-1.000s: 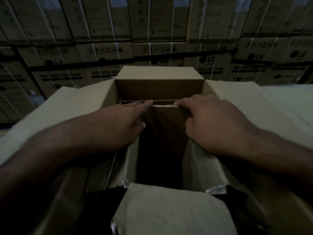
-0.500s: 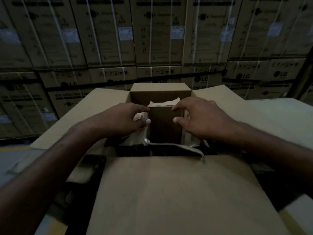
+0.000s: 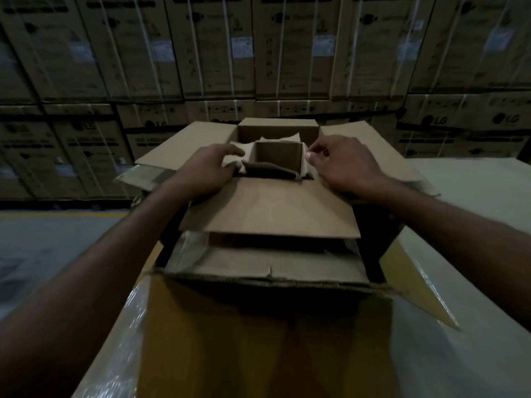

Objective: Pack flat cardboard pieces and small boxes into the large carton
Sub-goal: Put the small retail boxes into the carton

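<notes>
At the far end of the open large carton (image 3: 270, 208), the small box (image 3: 278, 156) stands upright between pale flat pieces (image 3: 234, 160). On its left the left hand (image 3: 207, 170) grips them with curled fingers; the right hand (image 3: 342, 165) pinches their right edge.

A warehouse: strapped appliance cartons (image 3: 218, 47) stacked wall-high.

The small box (image 3: 278, 157) stands in the far end of the large carton (image 3: 270, 209), flat pieces (image 3: 277, 138) wedged around it, left hand (image 3: 205, 170) at its left, right hand (image 3: 343, 165) at its right. Stacked boxes (image 3: 218, 53) rise behind.
</notes>
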A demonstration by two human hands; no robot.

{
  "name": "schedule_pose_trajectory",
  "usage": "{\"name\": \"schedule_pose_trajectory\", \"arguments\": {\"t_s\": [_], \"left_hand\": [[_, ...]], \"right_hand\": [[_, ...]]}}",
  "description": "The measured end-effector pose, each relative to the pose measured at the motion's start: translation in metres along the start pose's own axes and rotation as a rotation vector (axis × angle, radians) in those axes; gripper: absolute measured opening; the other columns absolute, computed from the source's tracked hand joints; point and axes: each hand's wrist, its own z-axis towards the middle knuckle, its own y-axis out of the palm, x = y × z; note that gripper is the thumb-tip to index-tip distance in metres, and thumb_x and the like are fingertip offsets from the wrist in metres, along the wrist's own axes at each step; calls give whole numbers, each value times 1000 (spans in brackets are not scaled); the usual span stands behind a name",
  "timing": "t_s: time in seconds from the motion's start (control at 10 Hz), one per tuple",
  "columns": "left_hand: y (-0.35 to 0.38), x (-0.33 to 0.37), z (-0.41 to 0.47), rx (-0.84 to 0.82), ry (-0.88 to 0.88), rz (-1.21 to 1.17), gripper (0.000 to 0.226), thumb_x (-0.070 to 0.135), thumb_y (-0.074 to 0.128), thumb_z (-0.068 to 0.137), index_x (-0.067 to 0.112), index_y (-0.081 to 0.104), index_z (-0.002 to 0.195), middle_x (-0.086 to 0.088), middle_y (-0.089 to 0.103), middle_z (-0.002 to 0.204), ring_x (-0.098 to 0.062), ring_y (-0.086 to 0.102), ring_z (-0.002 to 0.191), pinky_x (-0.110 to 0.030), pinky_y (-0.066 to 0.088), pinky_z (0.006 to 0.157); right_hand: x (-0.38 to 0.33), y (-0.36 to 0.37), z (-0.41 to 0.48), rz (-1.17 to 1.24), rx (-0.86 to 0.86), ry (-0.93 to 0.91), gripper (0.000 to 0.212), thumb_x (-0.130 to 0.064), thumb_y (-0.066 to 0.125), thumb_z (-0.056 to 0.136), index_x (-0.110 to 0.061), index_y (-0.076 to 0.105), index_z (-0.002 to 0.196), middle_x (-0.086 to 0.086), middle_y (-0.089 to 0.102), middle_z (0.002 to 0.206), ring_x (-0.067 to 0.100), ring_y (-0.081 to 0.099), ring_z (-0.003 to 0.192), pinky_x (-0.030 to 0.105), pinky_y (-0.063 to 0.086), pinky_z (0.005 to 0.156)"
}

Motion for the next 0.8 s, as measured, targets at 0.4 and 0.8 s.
{"name": "schedule_pose_trajectory", "arguments": {"t_s": [0.4,0.8], "left_hand": [[39,8,-110,179,59,111,50,40,51,103,17,48,147,-6,43,154,-22,36,143,-45,35,115],[18,32,-171,362,115,-45,44,44,55,101,19,58,137,-5,59,139,-24,52,130,-46,46,103]], "right_hand": [[16,-17,-106,-81,-35,-108,44,-43,53,102,-25,52,143,2,55,142,24,45,132,49,35,109],[-9,-50,-171,26,113,-51,27,-37,54,103,-22,69,119,1,68,119,19,56,113,37,48,90]]}}
